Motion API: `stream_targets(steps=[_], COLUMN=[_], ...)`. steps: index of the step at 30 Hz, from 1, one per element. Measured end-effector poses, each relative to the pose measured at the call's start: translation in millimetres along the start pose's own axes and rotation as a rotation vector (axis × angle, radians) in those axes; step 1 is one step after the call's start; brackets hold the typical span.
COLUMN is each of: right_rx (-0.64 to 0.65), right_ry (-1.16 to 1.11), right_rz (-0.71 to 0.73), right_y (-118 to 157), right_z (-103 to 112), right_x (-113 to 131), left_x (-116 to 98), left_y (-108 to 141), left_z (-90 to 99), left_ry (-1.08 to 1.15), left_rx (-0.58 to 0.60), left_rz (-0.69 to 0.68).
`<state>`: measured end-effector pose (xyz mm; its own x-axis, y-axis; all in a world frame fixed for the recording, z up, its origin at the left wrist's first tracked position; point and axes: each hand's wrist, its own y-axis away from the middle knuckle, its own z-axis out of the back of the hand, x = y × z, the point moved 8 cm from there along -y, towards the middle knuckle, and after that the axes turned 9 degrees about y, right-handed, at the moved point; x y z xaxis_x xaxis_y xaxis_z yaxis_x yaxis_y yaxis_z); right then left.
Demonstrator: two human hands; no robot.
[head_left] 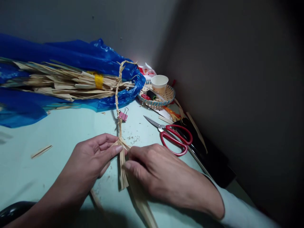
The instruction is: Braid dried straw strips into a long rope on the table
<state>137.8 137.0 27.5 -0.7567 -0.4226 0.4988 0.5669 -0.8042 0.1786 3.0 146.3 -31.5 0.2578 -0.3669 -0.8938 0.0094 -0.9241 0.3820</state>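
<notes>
A braided straw cord [117, 95] runs down the table to loose flat strips [123, 172] at its lower end. My left hand [95, 155] pinches the strips just below the braid between thumb and fingers. Beside it on the right, my right hand [154, 171] is closed on a straw strip that angles from the braid's end; a long strip [144, 209] trails below this hand toward the bottom edge. A pink binder clip [123, 116] is on the cord a little above my hands.
Red-handled scissors [174, 136] lie right of the clip. Behind them a woven basket [169, 98] holds a paper cup [159, 83] and a dark spool. Straw bundle [71, 82] rests on blue plastic [71, 52] at back left. A dark wall rises at right.
</notes>
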Motion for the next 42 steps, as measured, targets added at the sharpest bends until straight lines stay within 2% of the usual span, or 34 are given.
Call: stream_targets(steps=[5,13,16,18,22,26,30,35,39,42], right_rx=[-0.192,-0.226,-0.281,-0.273,-0.172,-0.212,-0.286,-0.445,-0.612,-0.690], right_ry=[0.008,-0.031,-0.091,-0.209,-0.395,-0.412,-0.361,-0.122,0.144,0.313], right_rz=[-0.080,-0.042,-0.042,-0.002,0.085,0.058,0.010,-0.010,0.060,0.138], right_y=[3.4,-1.1,-3.1,-7.4,-18.1,-20.8,-18.8,-12.8,-0.9,7.7], right_z=[27.2,26.6,28.4,22.4,0.0,-6.7,-4.0,4.1,7.9,3.8], right_x=[-13.7,-10.9,-11.5,-10.5,-7.0,-9.9,-12.7,-12.6,-0.9,13.8], left_x=[-3.5,-2.2,-3.7,-4.9,-7.7,-7.1,-5.3,-7.6,-10.8,-12.3], left_y=[2.7,1.4,1.4,2.2,4.0,2.0,-2.8,-5.3,-6.9,-7.7], left_z=[-1.5,-3.6,-4.4,-6.5,-9.9,-9.8,-7.9,-1.0,1.0,0.8], left_ry=[-0.020,0.025,0.030,0.030,0.006,0.007,0.003,-0.228,-0.357,-0.390], left_rx=[-0.028,0.041,0.056,0.078,0.104,0.079,0.081,0.063,0.036,0.020], left_rz=[-0.002,-0.003,-0.011,-0.013,-0.031,-0.029,-0.053,-0.151,-0.209,-0.233])
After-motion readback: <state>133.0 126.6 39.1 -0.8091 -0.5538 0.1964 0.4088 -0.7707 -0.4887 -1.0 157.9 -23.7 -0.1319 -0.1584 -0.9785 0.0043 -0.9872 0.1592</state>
